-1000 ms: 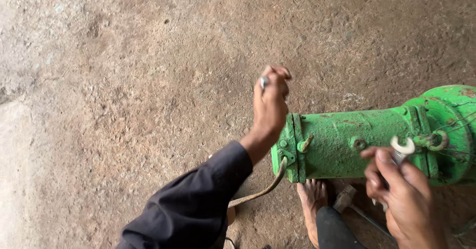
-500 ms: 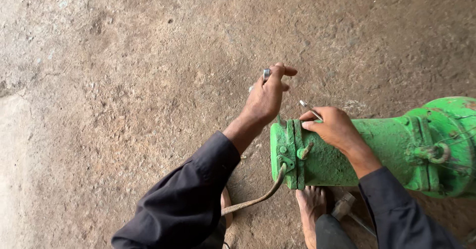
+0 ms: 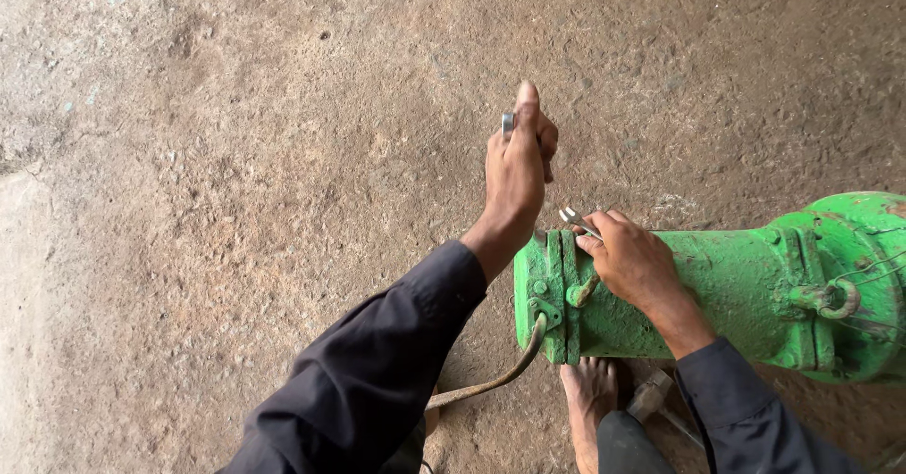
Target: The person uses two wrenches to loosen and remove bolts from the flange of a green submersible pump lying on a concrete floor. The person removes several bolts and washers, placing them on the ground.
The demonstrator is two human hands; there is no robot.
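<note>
— Moved since a second ago: the right hand has come from the far collar to the pump's near flange.
— Grips?
— Right clenches a spanner; left hand pinches a small metal piece above the floor.

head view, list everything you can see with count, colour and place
pump body: 1, green, lying on its side at right
cable: 1, brownish, out of the pump's left end
spanner: 1, silvery, at the pump's flange, in the right hand
small metal piece: 1, silvery, held up above the flange
hammer: 1, grey head, under the pump by the foot
floor: 1, brown concrete, all around
foot: 1, bare, bottom centre
left hand: 1, dark sleeve, raised
right hand: 1, dark sleeve, on the pump
</note>
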